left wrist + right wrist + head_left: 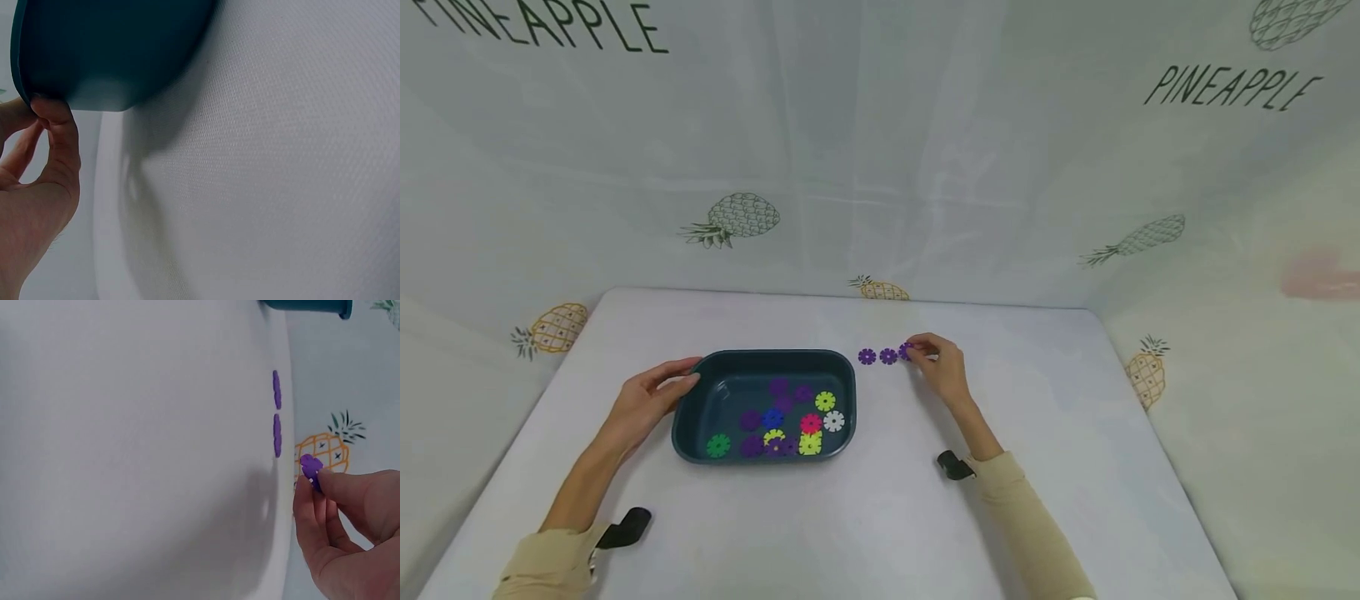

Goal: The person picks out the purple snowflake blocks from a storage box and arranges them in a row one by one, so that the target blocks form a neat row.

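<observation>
We see the L hand (649, 398) pinching the dark teal tray (722, 407) at its far-left corner, thumb & fingers on the rim, while the R hand (946, 371) pinches a purple disc (310, 466), tilted & apparently just above the table (887, 533), R of two purple discs (888, 357) lying flat beyond the tray's R end. For a clean set-down, in our judgement, we want a light pinch at the edge, the disc levelled, spacing matched to its nbrs, & release only once flat, w/o nudging the row.
</observation>
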A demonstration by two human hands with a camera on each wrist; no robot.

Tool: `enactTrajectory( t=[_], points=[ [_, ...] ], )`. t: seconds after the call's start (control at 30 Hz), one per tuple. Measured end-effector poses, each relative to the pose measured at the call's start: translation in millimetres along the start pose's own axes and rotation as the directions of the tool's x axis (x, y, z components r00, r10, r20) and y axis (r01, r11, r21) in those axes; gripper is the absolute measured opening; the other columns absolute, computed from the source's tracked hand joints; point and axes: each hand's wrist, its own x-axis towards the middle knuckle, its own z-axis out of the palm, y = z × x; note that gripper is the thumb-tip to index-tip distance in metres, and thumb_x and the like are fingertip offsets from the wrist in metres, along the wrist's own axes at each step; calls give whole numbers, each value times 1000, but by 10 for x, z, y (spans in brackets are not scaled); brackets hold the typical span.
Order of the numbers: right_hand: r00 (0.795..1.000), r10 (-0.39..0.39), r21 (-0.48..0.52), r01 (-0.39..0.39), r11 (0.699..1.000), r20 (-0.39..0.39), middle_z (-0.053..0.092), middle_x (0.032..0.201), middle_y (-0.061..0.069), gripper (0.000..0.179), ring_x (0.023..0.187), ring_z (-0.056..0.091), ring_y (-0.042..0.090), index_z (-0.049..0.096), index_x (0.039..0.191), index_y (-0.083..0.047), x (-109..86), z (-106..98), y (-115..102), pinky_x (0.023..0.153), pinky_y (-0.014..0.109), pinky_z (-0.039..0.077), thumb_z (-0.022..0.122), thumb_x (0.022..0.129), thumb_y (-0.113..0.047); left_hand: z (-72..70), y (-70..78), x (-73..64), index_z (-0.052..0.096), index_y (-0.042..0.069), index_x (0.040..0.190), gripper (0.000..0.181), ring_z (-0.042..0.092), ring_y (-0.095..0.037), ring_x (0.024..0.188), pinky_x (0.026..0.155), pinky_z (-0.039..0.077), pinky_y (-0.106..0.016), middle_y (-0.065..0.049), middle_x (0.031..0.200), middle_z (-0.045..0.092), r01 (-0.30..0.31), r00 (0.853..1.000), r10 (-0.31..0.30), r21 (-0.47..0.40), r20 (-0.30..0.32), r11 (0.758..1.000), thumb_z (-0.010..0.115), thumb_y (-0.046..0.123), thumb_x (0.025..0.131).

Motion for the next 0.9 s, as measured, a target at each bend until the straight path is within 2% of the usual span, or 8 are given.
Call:
enactTrajectory(
  t=[0.27,0.67,0.9],
  points=[
    [998,56,-46,-57,997,-12,72,100,16,15,95,68,30,74,109,2,17,-14,119,87,41,57,73,95,-2,11,-3,14,53,0,146,50,64,2,98,83,52,-13,11,121,57,-2,1000,2,-13,3,1000,62,27,105],
    [996,73,-89,-68,994,51,71,102,20,17,98,67,33,72,112,7,53,-18,87,89,44,56,70,95,2,6,-8,21,54,2,146,50,64,2,98,82,52,-13,12,121,57,11,1000,-11,-10,-1,1000,62,29,105],
    [996,51,-94,-44,995,74,71,104,20,18,98,67,33,71,114,7,63,-2,84,90,44,55,67,97,3,-4,-19,10,53,2,147,51,64,4,100,83,52,-12,11,122,57,18,1000,-18,-1,3,1000,61,30,106]
  ],
)
